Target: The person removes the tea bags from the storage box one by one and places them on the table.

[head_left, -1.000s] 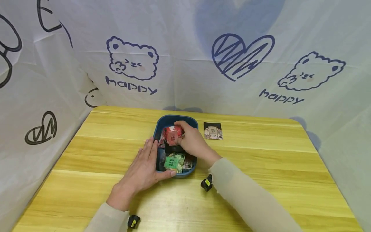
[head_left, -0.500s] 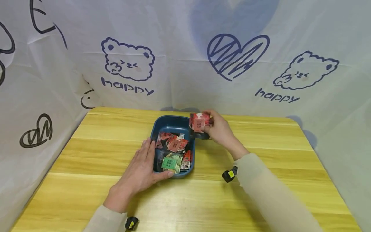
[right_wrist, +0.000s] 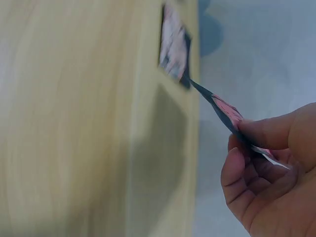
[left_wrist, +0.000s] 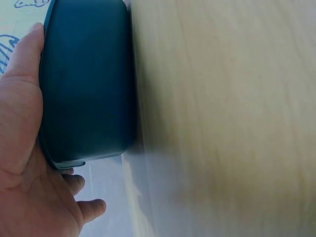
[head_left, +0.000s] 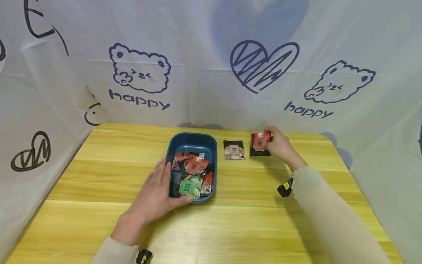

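A flat red and black sachet (head_left: 259, 143) is pinched between thumb and fingers of my right hand (head_left: 280, 146), over the back right of the table. In the right wrist view the sachet (right_wrist: 224, 113) appears nearly edge-on, raised above the wood. My left hand (head_left: 150, 196) rests against the near left corner of a dark blue bin (head_left: 194, 138), fingers straight along its left side and thumb across its front rim. Inside the bin lie several sachets, among them a red one (head_left: 194, 165) and a green one (head_left: 188, 187). The left wrist view shows the bin's outer wall (left_wrist: 89, 79) beside the palm.
A black and beige sachet (head_left: 234, 150) lies flat on the table between the bin and my right hand. The wooden table (head_left: 230, 227) ends at the back against a white printed cloth (head_left: 197, 84). Black bands (head_left: 285, 187) sit at both wrists.
My right hand has lifted the red sachet out of the bin and carried it rightward, past the beige sachet. My left hand stays at the bin.
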Tool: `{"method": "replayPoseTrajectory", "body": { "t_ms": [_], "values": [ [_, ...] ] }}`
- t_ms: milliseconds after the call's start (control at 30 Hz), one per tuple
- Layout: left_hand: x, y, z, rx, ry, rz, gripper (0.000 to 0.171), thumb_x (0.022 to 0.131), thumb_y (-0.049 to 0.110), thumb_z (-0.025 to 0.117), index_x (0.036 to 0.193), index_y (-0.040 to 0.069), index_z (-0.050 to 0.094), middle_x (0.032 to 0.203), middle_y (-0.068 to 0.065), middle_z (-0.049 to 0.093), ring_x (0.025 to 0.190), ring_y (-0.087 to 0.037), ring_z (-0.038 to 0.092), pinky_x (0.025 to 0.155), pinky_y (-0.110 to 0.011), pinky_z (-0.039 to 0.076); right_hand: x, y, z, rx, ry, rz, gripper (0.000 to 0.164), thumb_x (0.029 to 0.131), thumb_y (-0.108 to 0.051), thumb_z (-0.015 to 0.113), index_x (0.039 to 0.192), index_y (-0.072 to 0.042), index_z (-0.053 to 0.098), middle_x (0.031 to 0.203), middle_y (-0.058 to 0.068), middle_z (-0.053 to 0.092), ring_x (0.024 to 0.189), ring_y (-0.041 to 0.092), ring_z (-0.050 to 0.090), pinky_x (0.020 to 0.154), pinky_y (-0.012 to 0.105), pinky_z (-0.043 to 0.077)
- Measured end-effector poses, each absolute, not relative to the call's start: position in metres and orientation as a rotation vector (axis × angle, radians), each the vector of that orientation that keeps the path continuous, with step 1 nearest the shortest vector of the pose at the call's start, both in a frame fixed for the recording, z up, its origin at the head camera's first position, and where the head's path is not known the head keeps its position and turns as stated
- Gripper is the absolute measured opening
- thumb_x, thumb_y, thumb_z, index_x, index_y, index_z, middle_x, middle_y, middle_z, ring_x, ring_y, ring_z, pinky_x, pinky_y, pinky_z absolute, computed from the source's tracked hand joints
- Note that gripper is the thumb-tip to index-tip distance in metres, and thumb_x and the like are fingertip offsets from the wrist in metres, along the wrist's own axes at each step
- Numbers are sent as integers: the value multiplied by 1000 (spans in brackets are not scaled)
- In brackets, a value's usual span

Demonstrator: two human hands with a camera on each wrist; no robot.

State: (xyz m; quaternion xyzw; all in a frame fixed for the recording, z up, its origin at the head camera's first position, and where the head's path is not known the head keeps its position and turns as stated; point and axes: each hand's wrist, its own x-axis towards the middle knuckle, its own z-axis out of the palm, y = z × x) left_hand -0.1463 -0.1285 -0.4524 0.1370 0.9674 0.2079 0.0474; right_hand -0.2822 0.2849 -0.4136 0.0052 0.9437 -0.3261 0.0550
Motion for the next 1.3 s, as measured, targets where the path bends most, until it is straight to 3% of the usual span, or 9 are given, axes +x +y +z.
{"method": "replayPoseTrajectory", "body": {
  "t_ms": [233, 533, 833, 1300],
  "values": [
    [-147, -129, -453, 420, 2948, 634, 134, 83, 82, 68, 167, -5, 10, 176, -24, -1, 163, -43, 6, 130, -61, 15, -289, 297, -429, 41, 2811, -928, 69, 91, 3, 59, 157, 1, 39, 142, 31, 57, 100, 33, 54, 76, 36, 47],
    [-145, -132, -453, 423, 2949, 639, 134, 83, 83, 67, 167, -5, 11, 176, -24, -1, 163, -43, 7, 130, -61, 16, -300, 298, -441, -17, 2852, -784, 75, 83, 3, 59, 157, 0, 42, 144, 31, 58, 105, 37, 53, 93, 47, 48],
    [-146, -130, -454, 437, 2950, 641, 135, 82, 86, 64, 166, -6, 12, 176, -24, -1, 163, -43, 8, 130, -62, 16, -305, 297, -448, -34, 2851, -708, 74, 88, 0, 59, 159, 6, 39, 153, 33, 50, 117, 41, 55, 110, 58, 47],
    [-146, -129, -454, 442, 2949, 657, 133, 84, 82, 68, 166, -7, 13, 176, -24, 0, 163, -43, 8, 130, -61, 16, -307, 292, -459, -32, 2863, -680, 66, 92, -7, 59, 155, 7, 44, 151, 32, 53, 127, 45, 57, 112, 59, 47]
  ]
}}
